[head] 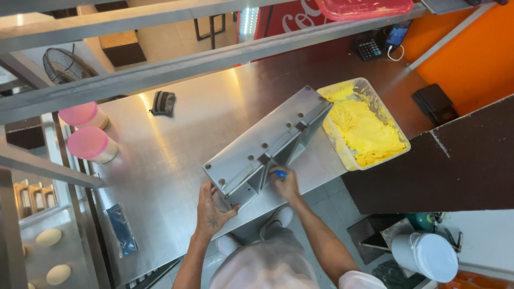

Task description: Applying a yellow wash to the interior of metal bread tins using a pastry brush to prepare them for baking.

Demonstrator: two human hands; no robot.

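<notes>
A steel box-shaped press (270, 142) with a flat bolted top stands at the front edge of a steel counter (176, 155). My left hand (213, 207) rests against the press's near left corner, fingers spread on the metal. My right hand (286, 182) is closed on a small blue-handled tool (278, 173) at the press's near side. To the right of the press sits a clear plastic tub (342, 155) holding yellow dough (367, 128).
Two pink-lidded containers (88, 143) stand at the counter's left end, a dark cloth (163, 103) near the back. A blue packet (122, 229) lies front left. A white bucket (428, 256) sits on the floor at right. Steel shelf bars (160, 69) cross overhead.
</notes>
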